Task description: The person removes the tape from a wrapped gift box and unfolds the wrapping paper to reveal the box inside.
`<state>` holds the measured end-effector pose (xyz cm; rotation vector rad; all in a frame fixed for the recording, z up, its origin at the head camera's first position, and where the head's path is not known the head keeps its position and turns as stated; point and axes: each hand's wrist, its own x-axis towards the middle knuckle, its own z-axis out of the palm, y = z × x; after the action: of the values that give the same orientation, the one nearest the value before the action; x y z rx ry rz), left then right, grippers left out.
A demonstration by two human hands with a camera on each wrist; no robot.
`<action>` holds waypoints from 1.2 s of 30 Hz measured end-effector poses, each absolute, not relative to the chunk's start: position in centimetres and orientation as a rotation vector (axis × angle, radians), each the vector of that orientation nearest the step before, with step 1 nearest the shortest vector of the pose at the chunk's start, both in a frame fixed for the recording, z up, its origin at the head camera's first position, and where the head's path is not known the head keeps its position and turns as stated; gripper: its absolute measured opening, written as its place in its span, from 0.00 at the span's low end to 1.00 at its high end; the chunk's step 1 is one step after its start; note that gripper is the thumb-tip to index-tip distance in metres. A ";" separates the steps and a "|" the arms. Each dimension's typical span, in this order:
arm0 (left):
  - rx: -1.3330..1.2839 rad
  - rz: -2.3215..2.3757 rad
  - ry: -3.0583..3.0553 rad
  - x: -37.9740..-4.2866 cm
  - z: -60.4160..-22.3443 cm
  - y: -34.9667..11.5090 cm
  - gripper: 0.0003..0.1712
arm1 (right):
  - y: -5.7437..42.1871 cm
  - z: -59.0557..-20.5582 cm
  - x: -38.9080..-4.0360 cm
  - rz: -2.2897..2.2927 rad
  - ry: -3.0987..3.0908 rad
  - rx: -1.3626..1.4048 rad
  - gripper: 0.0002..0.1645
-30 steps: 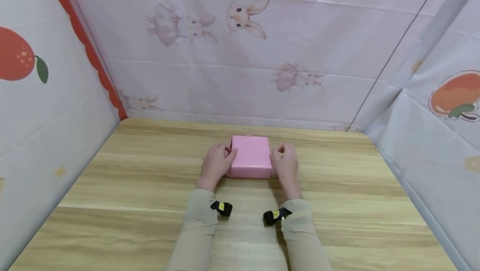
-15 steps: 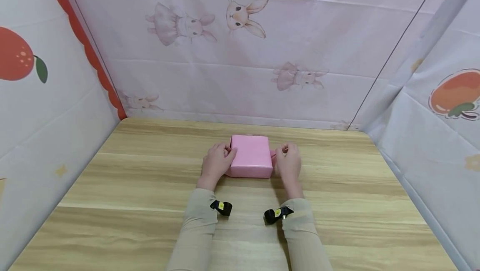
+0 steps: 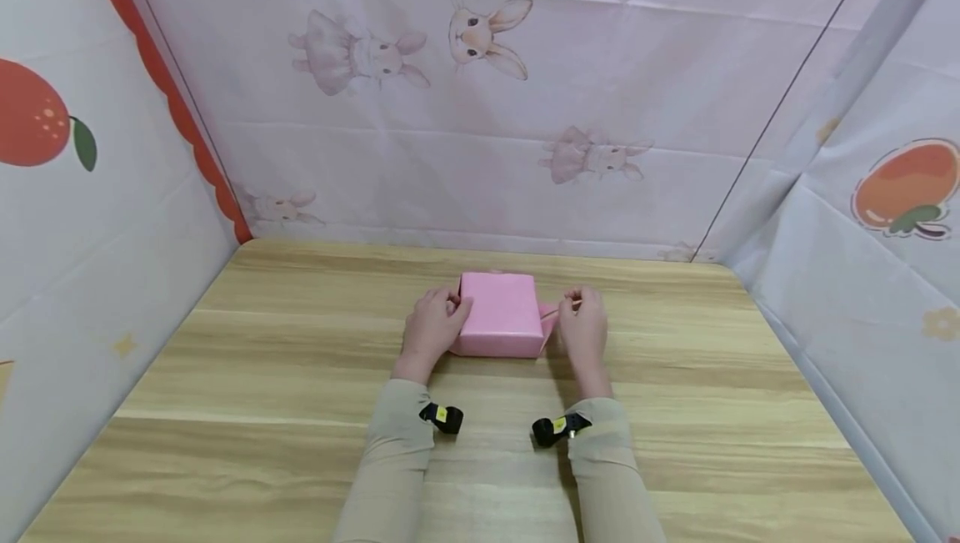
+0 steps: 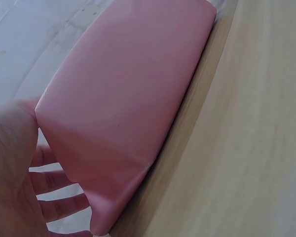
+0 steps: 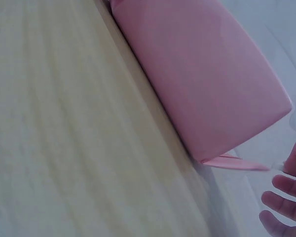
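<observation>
A box wrapped in glossy pink paper [image 3: 501, 305] lies flat on the wooden table. At its left end is my left hand [image 3: 433, 326]; the thumb lies on the top edge and the fingers curl behind a loose fold of paper [image 4: 108, 200], as the left wrist view shows. My right hand [image 3: 585, 328] pinches the outer tip of a pink paper flap [image 5: 237, 162] that sticks out from the box's right end. A small pale bit shows at the fingertips in the right wrist view; what it is, I cannot tell. The far side of the box is hidden.
The wood-grain table [image 3: 262, 409] runs back to a fabric wall [image 3: 420, 168] printed with rabbits. White cloth walls with fruit prints stand at the left and right. Each sleeve cuff carries a small black camera.
My right hand has moved slightly right, away from the box, drawing the paper flap outward so more of it shows. My left hand and the box stay in place.
</observation>
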<state>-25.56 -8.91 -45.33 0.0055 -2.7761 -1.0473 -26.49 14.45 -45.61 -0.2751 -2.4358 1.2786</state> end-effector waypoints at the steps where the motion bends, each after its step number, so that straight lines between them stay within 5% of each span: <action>1: 0.009 -1.055 -2.773 -25.6 -45.3 -8.9 0.24 | 14.5 -45.6 -26.5 1.283 -2.438 -0.277 0.10; 21: 0.025 -1.167 -2.671 -26.2 -45.5 -8.0 0.29 | 15.3 -46.1 -27.2 1.330 -2.302 -0.312 0.13; 36: -0.038 -1.175 -2.703 -26.1 -45.1 -8.6 0.29 | 14.9 -45.5 -27.4 1.326 -2.589 0.050 0.24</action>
<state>-26.12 -8.58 -45.09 -0.0381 -2.7035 -1.1751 -27.43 14.87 -45.52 0.0503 -2.5891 1.3255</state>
